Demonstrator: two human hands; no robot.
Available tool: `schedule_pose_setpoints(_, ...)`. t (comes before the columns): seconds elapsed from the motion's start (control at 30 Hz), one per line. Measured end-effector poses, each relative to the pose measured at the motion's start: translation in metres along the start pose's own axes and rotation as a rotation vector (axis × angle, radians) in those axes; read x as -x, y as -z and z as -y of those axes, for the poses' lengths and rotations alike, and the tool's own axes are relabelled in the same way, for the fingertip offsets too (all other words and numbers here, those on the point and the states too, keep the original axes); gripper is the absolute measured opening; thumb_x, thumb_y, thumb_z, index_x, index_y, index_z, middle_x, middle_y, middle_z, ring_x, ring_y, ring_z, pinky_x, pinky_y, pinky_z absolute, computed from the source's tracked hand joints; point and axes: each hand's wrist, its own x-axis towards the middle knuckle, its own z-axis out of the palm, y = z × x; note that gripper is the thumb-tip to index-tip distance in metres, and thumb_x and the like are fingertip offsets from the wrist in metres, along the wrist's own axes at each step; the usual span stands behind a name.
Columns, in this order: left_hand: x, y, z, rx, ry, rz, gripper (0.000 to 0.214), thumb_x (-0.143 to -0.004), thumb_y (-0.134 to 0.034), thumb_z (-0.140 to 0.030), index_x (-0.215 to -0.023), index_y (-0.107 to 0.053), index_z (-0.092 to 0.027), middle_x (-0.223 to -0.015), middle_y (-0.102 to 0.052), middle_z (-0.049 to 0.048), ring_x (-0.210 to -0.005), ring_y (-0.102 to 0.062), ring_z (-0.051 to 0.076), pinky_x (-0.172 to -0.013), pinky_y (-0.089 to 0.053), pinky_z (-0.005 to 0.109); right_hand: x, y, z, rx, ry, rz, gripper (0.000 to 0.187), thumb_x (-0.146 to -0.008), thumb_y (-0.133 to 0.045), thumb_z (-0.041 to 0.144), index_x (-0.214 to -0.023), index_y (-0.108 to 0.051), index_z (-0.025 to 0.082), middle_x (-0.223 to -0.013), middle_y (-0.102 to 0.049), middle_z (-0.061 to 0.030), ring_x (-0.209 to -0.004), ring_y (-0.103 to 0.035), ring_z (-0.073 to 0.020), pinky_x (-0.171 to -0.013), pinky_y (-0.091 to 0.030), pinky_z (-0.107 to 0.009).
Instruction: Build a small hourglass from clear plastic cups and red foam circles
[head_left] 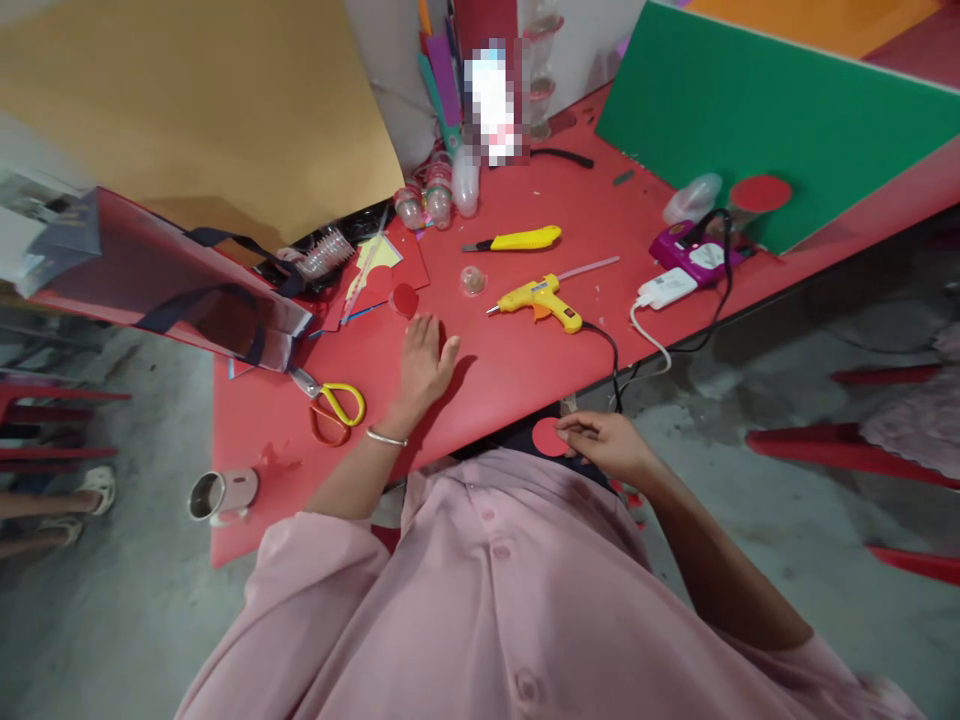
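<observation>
My left hand (pixel 427 362) lies on the red table (pixel 480 370), palm down with its fingers stretched out, holding nothing. Just beyond its fingertips is a small red round piece (pixel 404 299). Below the table's front edge, over my lap, my right hand (pixel 609 443) pinches a flat red disc (pixel 550 437) by its rim. A yellow glue gun (pixel 541 300) with a glue stick in its back lies on the table between the two hands and farther off. Behind it rests a yellow box cutter (pixel 521 240) with its blade out. A small clear cup-like piece (pixel 472 281) stands left of the nozzle.
Scissors (pixel 335 408) and a metal mug (pixel 223 494) are at the left. A purple power adapter (pixel 694 255) with cables sits at the right, before a green board (pixel 772 120). Clear plastic cups (pixel 439 195) lie at the back, near a blurred lit screen (pixel 491 100). Another person's legs (pixel 45 510) show at far left.
</observation>
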Motion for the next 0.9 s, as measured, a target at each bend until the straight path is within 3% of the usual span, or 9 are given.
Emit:
schedule_pose_setpoints(0.07, -0.001, 0.001, 0.010, -0.137, -0.040, 0.105, 0.102, -0.078, -0.064, -0.088, -0.146, -0.059, -0.012, -0.168, -0.038, 0.0293, -0.165, -0.020, 0.043, -0.133, -0.001, 0.066, -0.001, 0.000, -0.003, 0.007, 0.016, 0.000, 0.017, -0.083, -0.070, 0.032, -0.096, -0.076, 0.022, -0.073, -0.076, -0.0022, -0.071, -0.078, -0.0199, -0.055, -0.059, -0.024)
schedule_pose_setpoints(0.13, 0.010, -0.010, 0.006, -0.190, -0.124, 0.239, 0.106, -0.080, -0.064, -0.086, -0.154, -0.051, -0.012, -0.172, -0.030, 0.0294, -0.166, -0.016, 0.043, -0.133, -0.001, 0.065, -0.003, -0.001, -0.005, 0.009, 0.038, -0.002, 0.017, -0.084, -0.069, 0.032, -0.095, -0.076, 0.022, -0.072, -0.075, -0.0018, -0.070, -0.078, -0.0197, -0.054, -0.059, -0.024)
schedule_pose_setpoints(0.27, 0.046, -0.045, -0.027, -0.241, -0.294, 0.472, 0.108, -0.088, -0.050, -0.087, -0.164, -0.037, -0.012, -0.175, -0.023, 0.0272, -0.167, -0.013, 0.038, -0.136, -0.005, 0.057, -0.007, 0.001, -0.008, 0.020, 0.056, -0.010, 0.018, -0.085, -0.068, 0.031, -0.098, -0.077, 0.022, -0.074, -0.076, -0.0019, -0.071, -0.077, -0.0188, -0.056, -0.059, -0.023)
schedule_pose_setpoints(0.4, 0.071, -0.066, -0.057, -0.294, -0.372, 0.598, 0.115, -0.089, -0.027, -0.093, -0.168, -0.027, -0.010, -0.176, -0.020, 0.0255, -0.168, -0.012, 0.034, -0.136, -0.009, 0.056, -0.012, 0.005, -0.014, -0.066, 0.046, -0.065, 0.022, -0.085, -0.068, 0.033, -0.100, -0.076, 0.019, -0.083, -0.079, -0.0042, -0.069, -0.075, -0.0172, -0.056, -0.061, -0.023)
schedule_pose_setpoints(0.5, 0.079, -0.072, -0.065, -0.220, -0.335, 0.559, 0.113, -0.091, -0.022, -0.092, -0.167, -0.030, -0.009, -0.174, -0.027, 0.0253, -0.166, -0.020, 0.035, -0.136, -0.014, 0.056, -0.014, 0.002, -0.017, -0.133, 0.064, -0.110, 0.018, -0.084, -0.070, 0.031, -0.097, -0.074, 0.019, -0.084, -0.077, -0.0033, -0.071, -0.075, -0.0165, -0.056, -0.061, -0.022)
schedule_pose_setpoints(0.6, 0.080, -0.074, -0.063, 0.006, -0.245, 0.452, 0.096, -0.098, -0.022, -0.084, -0.163, -0.040, -0.015, -0.166, -0.046, 0.0222, -0.160, -0.038, 0.035, -0.134, -0.022, 0.058, -0.014, -0.004, -0.016, -0.186, 0.063, -0.139, 0.014, -0.082, -0.073, 0.029, -0.093, -0.070, 0.020, -0.076, -0.073, -0.0008, -0.069, -0.074, -0.0160, -0.054, -0.060, -0.021)
schedule_pose_setpoints(0.7, 0.080, -0.076, -0.059, 0.383, -0.107, 0.294, 0.080, -0.104, -0.018, -0.074, -0.158, -0.046, -0.022, -0.151, -0.063, 0.0185, -0.144, -0.059, 0.032, -0.126, -0.038, 0.058, -0.012, -0.010, -0.016, -0.259, 0.041, -0.165, 0.027, -0.081, -0.074, 0.024, -0.107, -0.067, 0.020, -0.071, -0.070, 0.0021, -0.065, -0.074, -0.0164, -0.051, -0.060, -0.021)
schedule_pose_setpoints(0.77, 0.079, -0.079, -0.058, 0.559, -0.016, 0.189, 0.077, -0.104, -0.020, -0.075, -0.153, -0.051, -0.023, -0.148, -0.065, 0.0176, -0.136, -0.066, 0.031, -0.120, -0.045, 0.055, -0.011, -0.013, -0.017, -0.285, 0.021, -0.183, 0.037, -0.081, -0.075, 0.021, -0.117, -0.067, 0.018, -0.072, -0.071, 0.0021, -0.064, -0.075, -0.0169, -0.050, -0.060, -0.021)
schedule_pose_setpoints(0.9, 0.075, -0.091, -0.061, 0.546, -0.002, 0.158, 0.075, -0.102, -0.032, -0.077, -0.146, -0.057, -0.022, -0.142, -0.069, 0.0168, -0.134, -0.067, 0.032, -0.120, -0.045, 0.053, -0.010, -0.017, -0.020, -0.296, -0.032, -0.200, 0.021, -0.085, -0.073, 0.020, -0.105, -0.072, 0.015, -0.071, -0.074, -0.0007, -0.064, -0.076, -0.0154, -0.051, -0.059, -0.019)
